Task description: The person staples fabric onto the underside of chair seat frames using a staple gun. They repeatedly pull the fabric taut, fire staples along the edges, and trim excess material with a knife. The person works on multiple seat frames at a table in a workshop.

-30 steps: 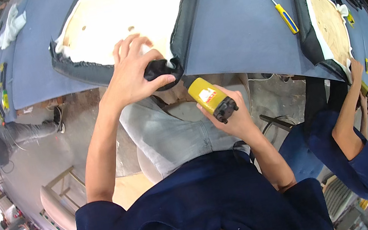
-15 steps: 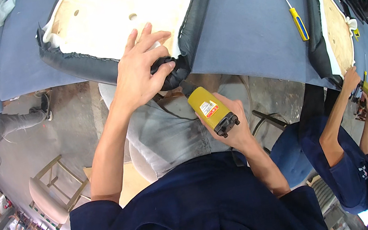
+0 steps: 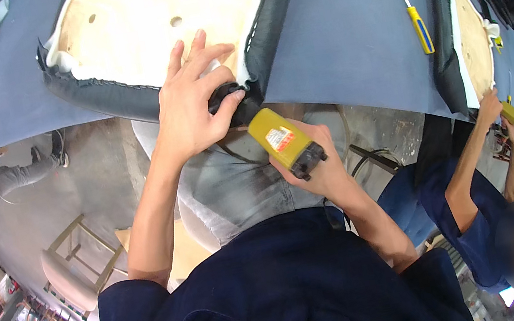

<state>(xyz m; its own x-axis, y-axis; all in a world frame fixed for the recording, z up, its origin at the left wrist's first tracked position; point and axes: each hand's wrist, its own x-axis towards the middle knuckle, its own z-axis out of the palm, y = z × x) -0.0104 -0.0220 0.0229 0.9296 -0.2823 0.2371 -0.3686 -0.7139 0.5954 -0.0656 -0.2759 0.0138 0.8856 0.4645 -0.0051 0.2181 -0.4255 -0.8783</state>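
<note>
pad first: where is it?

the seat pad (image 3: 130,52) lies wood side up on the blue-gray tabletop (image 3: 344,30). it's at the near edge, and one corner pokes out a bit, over a lap in gray pants (image 3: 235,194).

is it heavy?

a little, i guess. the wood looks hard and stiff. the dark cover (image 3: 104,101) looks soft and smooth, so it may slip. i don't think the pad breaks easily.

where's a good place to hold it?

at the corner, where the cover bunches up. the left grip (image 3: 191,113) is there now: fingers spread on the wood, thumb pinching the dark fold.

and the right grip (image 3: 319,167)?

it's wrapped around a yellow tool (image 3: 278,136). that looks chunky, so i'd hold it snug around its body. its dark nose is right by the corner, but i can't tell if they touch.

what else is on the tabletop?

a screwdriver (image 3: 420,30) with a yellow and blue handle, and another pad (image 3: 474,42) with a co-worker's hand (image 3: 488,106) at its end.

and the room?

gray floor (image 3: 94,164), and a pale chair (image 3: 72,276) on the left.
</note>
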